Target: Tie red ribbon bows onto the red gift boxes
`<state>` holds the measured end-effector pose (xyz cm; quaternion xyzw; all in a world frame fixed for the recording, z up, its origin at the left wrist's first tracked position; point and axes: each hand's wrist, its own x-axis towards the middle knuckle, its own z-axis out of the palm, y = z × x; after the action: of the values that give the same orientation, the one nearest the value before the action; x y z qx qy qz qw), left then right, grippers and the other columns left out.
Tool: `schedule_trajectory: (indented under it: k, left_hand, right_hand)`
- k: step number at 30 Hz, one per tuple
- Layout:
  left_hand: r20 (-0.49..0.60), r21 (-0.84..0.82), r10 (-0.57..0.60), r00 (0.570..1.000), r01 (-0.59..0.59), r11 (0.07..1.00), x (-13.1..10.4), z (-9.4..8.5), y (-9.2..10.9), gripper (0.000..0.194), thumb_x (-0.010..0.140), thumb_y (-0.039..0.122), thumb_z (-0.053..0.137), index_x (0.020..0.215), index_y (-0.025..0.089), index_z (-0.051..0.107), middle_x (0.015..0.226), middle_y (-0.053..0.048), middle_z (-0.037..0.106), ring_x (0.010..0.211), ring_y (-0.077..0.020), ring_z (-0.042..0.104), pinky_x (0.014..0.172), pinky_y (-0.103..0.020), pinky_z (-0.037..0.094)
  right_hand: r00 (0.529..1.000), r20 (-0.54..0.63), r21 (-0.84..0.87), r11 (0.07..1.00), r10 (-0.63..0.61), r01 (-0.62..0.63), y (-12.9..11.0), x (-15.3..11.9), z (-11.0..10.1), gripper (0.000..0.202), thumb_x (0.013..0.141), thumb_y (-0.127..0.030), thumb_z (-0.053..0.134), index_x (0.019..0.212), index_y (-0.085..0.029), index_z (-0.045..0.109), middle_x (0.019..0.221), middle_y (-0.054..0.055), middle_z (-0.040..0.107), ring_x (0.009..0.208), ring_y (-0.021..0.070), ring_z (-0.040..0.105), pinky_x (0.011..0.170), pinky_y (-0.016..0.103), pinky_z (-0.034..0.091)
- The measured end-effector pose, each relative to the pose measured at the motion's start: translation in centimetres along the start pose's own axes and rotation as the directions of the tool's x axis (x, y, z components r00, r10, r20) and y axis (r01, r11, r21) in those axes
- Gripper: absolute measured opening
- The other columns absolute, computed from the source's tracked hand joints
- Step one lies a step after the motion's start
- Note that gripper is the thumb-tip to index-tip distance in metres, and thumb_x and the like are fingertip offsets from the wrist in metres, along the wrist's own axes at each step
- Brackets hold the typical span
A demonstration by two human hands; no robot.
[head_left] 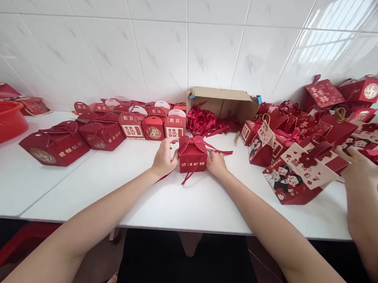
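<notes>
A small red box (192, 159) with rounded top flaps and gold characters stands upright on the white table (191, 209), in front of me. My left hand (165, 158) holds the box at its left side, thumb and fingers curled against it. At the right side my right hand (217, 163) grips the box too, its fingertips partly hidden behind it. A twisted red cord (189, 176) hangs down the front. Flat red ribbon (222, 151) runs out to the right behind my right hand, and another piece shows below my left hand.
Red boxes (103, 136) stand in rows at the left, near a red basin (6, 121). An open cardboard box (223, 94) with red ribbons (205, 120) sits by the wall. Many red boxes (296, 181) crowd the right, where another person's hand (361, 167) reaches in.
</notes>
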<state>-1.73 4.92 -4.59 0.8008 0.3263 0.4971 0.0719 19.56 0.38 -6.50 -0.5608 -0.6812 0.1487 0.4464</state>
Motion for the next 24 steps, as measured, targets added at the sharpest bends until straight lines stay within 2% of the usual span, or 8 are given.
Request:
schedule_trajectory:
  k: [3, 6, 8, 12, 15, 18, 24]
  left_hand:
    - [0.01, 0.033, 0.032, 0.999, -0.032, 0.999, 0.0, -0.3, 0.0, 0.039, 0.077, 0.013, 0.053, 0.115, 0.018, 0.045, 0.112, -0.011, 0.056, 0.102, -0.0234, 0.056, 0.084, -0.04, 0.048]
    - [0.02, 0.039, 0.039, 0.999, -0.039, 0.998, 0.1, -0.4, -0.2, 0.04, 0.078, 0.012, 0.052, 0.116, 0.019, 0.044, 0.111, -0.01, 0.057, 0.1, -0.0225, 0.058, 0.082, -0.039, 0.049]
    - [0.023, 0.029, 0.031, 0.999, -0.031, 0.999, 0.1, -0.4, -0.5, 0.041, 0.079, 0.011, 0.051, 0.118, 0.019, 0.042, 0.111, -0.01, 0.057, 0.097, -0.0216, 0.059, 0.08, -0.038, 0.05]
    - [0.018, 0.003, 0.008, 1.0, -0.008, 1.0, 0.1, -0.2, -0.9, 0.041, 0.079, 0.01, 0.05, 0.118, 0.02, 0.041, 0.105, -0.008, 0.056, 0.093, -0.0202, 0.058, 0.076, -0.035, 0.051]
    - [0.006, -0.011, -0.004, 1.0, 0.004, 1.0, 0.0, -0.1, -1.0, 0.041, 0.078, 0.01, 0.051, 0.117, 0.02, 0.042, 0.097, -0.006, 0.053, 0.088, -0.0193, 0.056, 0.073, -0.034, 0.05]
    - [0.012, -0.031, -0.01, 1.0, 0.011, 0.999, -0.1, -0.1, -0.9, 0.039, 0.079, 0.01, 0.05, 0.115, 0.02, 0.042, 0.096, -0.006, 0.052, 0.087, -0.0188, 0.056, 0.073, -0.033, 0.05]
    - [0.019, -0.081, -0.042, 0.999, 0.043, 0.996, -0.1, 0.1, -0.9, 0.035, 0.082, 0.013, 0.049, 0.115, 0.021, 0.039, 0.1, -0.007, 0.053, 0.091, -0.0192, 0.056, 0.072, -0.033, 0.049]
  right_hand:
    - [0.99, 0.063, -0.258, 0.96, 0.129, -0.109, -0.7, 0.2, 0.2, 0.042, 0.094, -0.038, 0.044, 0.129, -0.018, 0.052, 0.126, 0.011, 0.056, 0.121, 0.0355, 0.046, 0.095, 0.05, 0.042]
    - [0.977, 0.067, -0.387, 0.907, 0.205, -0.164, -1.3, 0.4, 0.5, 0.04, 0.09, -0.034, 0.053, 0.127, -0.016, 0.051, 0.123, 0.013, 0.056, 0.111, 0.0281, 0.053, 0.094, 0.049, 0.044]
    - [0.972, 0.067, -0.444, 0.879, 0.226, -0.174, -1.4, 0.5, 0.7, 0.039, 0.092, -0.031, 0.05, 0.126, -0.012, 0.05, 0.12, 0.016, 0.057, 0.111, 0.0275, 0.052, 0.094, 0.047, 0.042]
    - [0.969, 0.092, -0.499, 0.852, 0.231, -0.156, -1.4, 0.7, 0.9, 0.043, 0.091, -0.022, 0.04, 0.131, -0.005, 0.044, 0.118, 0.021, 0.056, 0.115, 0.0318, 0.044, 0.096, 0.043, 0.034]
    - [0.965, 0.133, -0.513, 0.849, 0.226, -0.128, -1.3, 0.7, 1.0, 0.045, 0.091, -0.022, 0.037, 0.134, -0.01, 0.042, 0.12, 0.018, 0.056, 0.113, 0.0293, 0.045, 0.095, 0.04, 0.032]
    - [0.962, 0.165, -0.525, 0.845, 0.217, -0.101, -1.2, 0.7, 1.0, 0.041, 0.091, -0.023, 0.036, 0.129, -0.016, 0.05, 0.12, 0.015, 0.056, 0.11, 0.0282, 0.047, 0.096, 0.038, 0.031]
    - [0.961, 0.177, -0.535, 0.84, 0.212, -0.087, -1.2, 0.6, 1.1, 0.04, 0.092, -0.024, 0.034, 0.127, -0.018, 0.054, 0.122, 0.015, 0.055, 0.109, 0.0284, 0.048, 0.095, 0.039, 0.031]
